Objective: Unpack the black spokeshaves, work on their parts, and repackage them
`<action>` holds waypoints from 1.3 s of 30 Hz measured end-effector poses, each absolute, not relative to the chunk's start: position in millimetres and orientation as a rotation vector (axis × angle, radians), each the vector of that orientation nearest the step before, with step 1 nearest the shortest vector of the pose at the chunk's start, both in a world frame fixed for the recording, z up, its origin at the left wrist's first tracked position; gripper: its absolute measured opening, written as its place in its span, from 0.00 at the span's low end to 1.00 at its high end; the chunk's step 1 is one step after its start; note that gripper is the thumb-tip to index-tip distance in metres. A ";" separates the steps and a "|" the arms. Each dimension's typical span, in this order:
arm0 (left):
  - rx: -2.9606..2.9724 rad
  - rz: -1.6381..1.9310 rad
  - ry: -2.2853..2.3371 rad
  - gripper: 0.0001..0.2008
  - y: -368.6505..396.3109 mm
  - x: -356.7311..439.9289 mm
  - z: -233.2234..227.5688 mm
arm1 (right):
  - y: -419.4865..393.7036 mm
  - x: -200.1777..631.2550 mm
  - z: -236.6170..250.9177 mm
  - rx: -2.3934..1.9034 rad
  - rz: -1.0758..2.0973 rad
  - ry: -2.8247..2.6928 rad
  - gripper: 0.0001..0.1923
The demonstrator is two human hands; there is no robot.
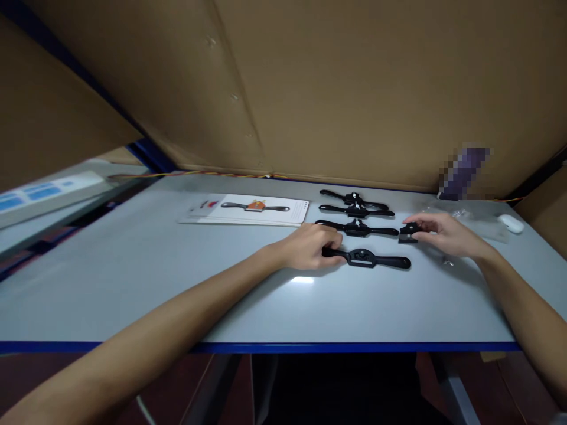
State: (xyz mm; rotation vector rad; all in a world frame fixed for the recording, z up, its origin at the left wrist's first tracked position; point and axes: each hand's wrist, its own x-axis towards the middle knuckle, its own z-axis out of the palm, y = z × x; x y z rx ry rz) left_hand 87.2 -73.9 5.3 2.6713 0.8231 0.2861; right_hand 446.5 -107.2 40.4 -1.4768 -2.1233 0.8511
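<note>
My left hand (314,247) is closed round the left handle of a black spokeshave (363,258), which lies on the table without a blade in its body. Between thumb and fingers, my right hand (443,234) pinches a small black cap with a metal blade (408,233), just right of another spokeshave's handle tip. That spokeshave (357,228) lies in a row with a second one (357,211) and a third one (353,198) behind it. Small shiny screws (448,261) lie below my right hand.
Flat printed packaging (245,210) with a spokeshave picture lies at the left of the row. A clear plastic bag (485,227) and a white mouse (511,223) are on the right. A brown board wall (332,106) closes off the back; a blue edge (310,347) runs along the front.
</note>
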 end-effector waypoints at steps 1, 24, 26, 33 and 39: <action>2.679 0.286 0.785 0.17 -75.4 88.5 5.1 | -109.2 439.4 38.6 -1.437 0.804 -2.062 0.21; 2.684 0.327 0.679 0.15 -81.5 98.0 -0.4 | -136.5 366.9 1.8 -1.173 0.507 -2.170 0.19; 2.684 0.326 0.676 0.15 -81.3 98.3 -0.2 | -136.8 367.3 0.7 -1.172 0.467 -2.207 0.19; 2.693 0.330 0.670 0.16 -81.5 99.1 -0.4 | -136.3 366.7 -0.9 -1.211 0.397 -2.240 0.19; 2.715 0.361 0.679 0.17 -82.8 96.3 -1.6 | -138.5 365.0 0.0 -1.294 0.431 -2.178 0.19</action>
